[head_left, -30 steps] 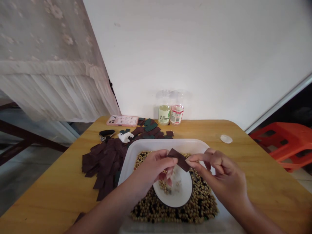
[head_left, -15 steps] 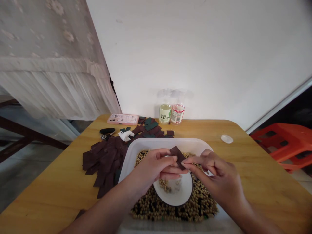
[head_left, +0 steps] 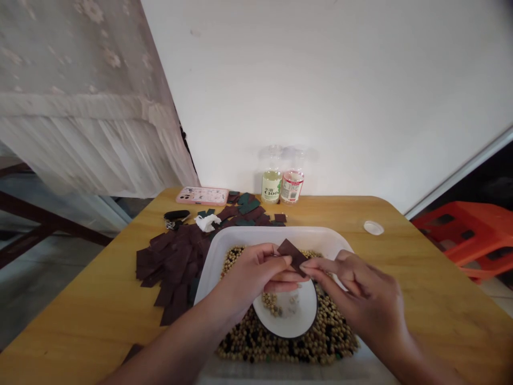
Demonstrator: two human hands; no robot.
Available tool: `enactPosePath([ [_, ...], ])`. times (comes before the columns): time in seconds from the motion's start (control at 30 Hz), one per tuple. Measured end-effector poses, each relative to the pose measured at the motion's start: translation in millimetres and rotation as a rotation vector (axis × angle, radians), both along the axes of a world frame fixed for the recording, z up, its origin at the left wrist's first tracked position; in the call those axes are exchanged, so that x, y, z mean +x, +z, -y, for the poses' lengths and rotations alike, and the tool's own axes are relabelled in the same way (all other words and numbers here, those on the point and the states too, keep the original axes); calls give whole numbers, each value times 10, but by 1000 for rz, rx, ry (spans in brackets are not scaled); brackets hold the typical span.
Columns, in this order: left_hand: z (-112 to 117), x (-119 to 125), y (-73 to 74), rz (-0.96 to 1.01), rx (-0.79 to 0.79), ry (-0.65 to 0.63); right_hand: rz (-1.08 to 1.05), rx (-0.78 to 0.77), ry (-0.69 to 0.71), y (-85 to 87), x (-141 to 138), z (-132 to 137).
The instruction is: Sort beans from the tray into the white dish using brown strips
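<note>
A small dark-brown pouch-like piece (head_left: 292, 254), flat and rectangular, is held over a white dish. My left hand (head_left: 262, 267) grips its left side between thumb and fingers. At its lower right corner, the thumb and forefinger of my right hand (head_left: 356, 283) pinch it; anything small between those fingertips is hidden. Below lies the white dish (head_left: 286, 321), with a few gold beads (head_left: 270, 303) and some clear little pieces (head_left: 292, 307) in it. The dish rests in a white plastic tub (head_left: 212, 267) filled with gold and dark beads (head_left: 256, 342).
A heap of brown and green flat pieces (head_left: 176, 262) lies left of the tub. Behind are a pink phone (head_left: 202, 195), a black key fob (head_left: 176, 215), crumpled white tissue (head_left: 207, 222) and two bottles (head_left: 271, 186). A white lid (head_left: 373, 228) lies right; an orange stool (head_left: 468, 238) stands beyond the table.
Both hands stay almost in place. The brown piece has tilted slightly and my right hand has shifted a little to the right.
</note>
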State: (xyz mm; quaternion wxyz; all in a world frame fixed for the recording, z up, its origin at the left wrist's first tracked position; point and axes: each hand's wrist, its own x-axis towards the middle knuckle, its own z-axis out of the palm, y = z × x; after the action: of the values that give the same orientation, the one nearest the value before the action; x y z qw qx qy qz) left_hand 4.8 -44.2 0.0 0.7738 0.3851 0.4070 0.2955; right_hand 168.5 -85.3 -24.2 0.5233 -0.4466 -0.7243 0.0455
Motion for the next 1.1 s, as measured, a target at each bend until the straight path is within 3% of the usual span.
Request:
enactPosePath([
  [0.47, -7, -6, -19, 18, 14, 38, 55, 36, 3, -23, 4, 12],
  [0.6, -3, -8, -20, 5, 5, 48, 21, 78, -57, 0, -3, 10],
  [0.73, -2, -1, -18, 23, 6, 59, 80, 85, 7, 14, -14, 18],
  [0.9, -2, 10, 4, 2, 6, 76, 57, 99, -43, 0, -15, 17],
  [1.1, -5, 13, 6, 0, 13, 47, 118, 130, 7, 2, -25, 28],
])
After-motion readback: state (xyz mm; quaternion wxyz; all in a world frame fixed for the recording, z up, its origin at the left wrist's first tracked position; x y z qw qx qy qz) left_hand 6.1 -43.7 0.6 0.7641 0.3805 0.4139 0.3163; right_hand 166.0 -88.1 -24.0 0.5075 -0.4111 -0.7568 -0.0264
